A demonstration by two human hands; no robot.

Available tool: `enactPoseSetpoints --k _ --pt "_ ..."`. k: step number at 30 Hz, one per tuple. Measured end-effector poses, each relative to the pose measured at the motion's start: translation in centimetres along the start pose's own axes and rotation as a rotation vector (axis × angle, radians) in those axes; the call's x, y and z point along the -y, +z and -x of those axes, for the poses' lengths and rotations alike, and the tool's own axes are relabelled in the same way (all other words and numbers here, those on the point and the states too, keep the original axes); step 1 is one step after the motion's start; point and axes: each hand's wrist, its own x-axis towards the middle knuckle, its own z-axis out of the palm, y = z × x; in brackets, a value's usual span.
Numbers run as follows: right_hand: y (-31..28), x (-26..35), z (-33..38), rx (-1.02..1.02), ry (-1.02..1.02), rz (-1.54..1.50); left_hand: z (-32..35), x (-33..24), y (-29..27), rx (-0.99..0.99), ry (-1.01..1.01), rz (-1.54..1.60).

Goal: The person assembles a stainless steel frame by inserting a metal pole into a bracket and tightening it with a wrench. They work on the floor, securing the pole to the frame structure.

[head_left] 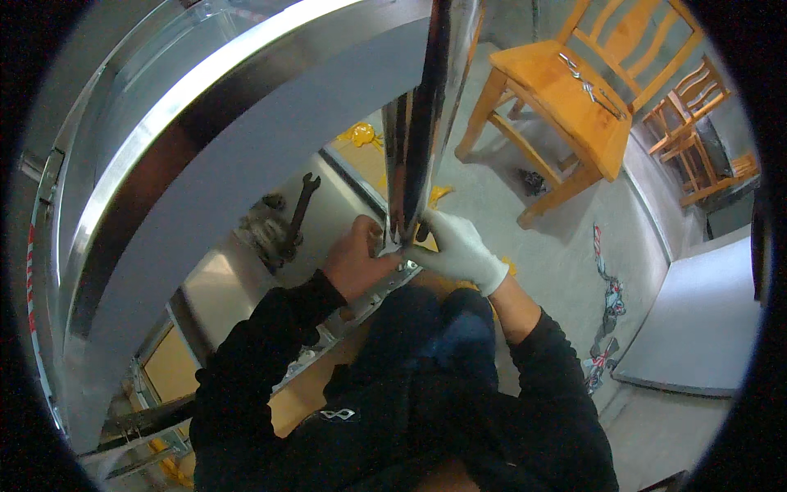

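Note:
Both hands meet at the foot of an upright shiny metal post (pixel 416 123), which joins a metal frame rail (pixel 377 297) low in front of my knees. My left hand (pixel 361 258) is bare, its fingers curled in close to the post's near left side. A white work glove covers my right hand (pixel 459 250), closed at the right side of the post's foot. A small dark piece shows by its fingers. Whatever lies between the fingertips of either hand is too small and covered to name. Left of my left hand, a dark open-ended wrench (pixel 303 205) lies beside a crumpled greyish cloth or glove (pixel 266 238).
A wide curved metal band (pixel 156 156) sweeps across the upper left, above the frame. On the right stands a wooden chair (pixel 566 107) with metal tools (pixel 584 79) on its seat. Red-and-white strips (pixel 611 299) lie on the floor near a pale panel (pixel 697 320).

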Motion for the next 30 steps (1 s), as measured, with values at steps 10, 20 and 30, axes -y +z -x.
enactPoseSetpoints --k 10,20,30 --pt "1.1 -1.2 0.3 -0.027 -0.041 -0.003 -1.1 -7.2 0.2 -0.524 0.554 0.202" --pt "0.7 -1.8 -0.4 0.013 -0.027 -0.006 -1.6 -9.4 -0.2 -0.252 0.450 0.540" --pt "0.3 -2.3 -0.3 0.061 -0.087 -0.179 -2.5 -8.7 -2.0 -0.066 0.637 0.388"
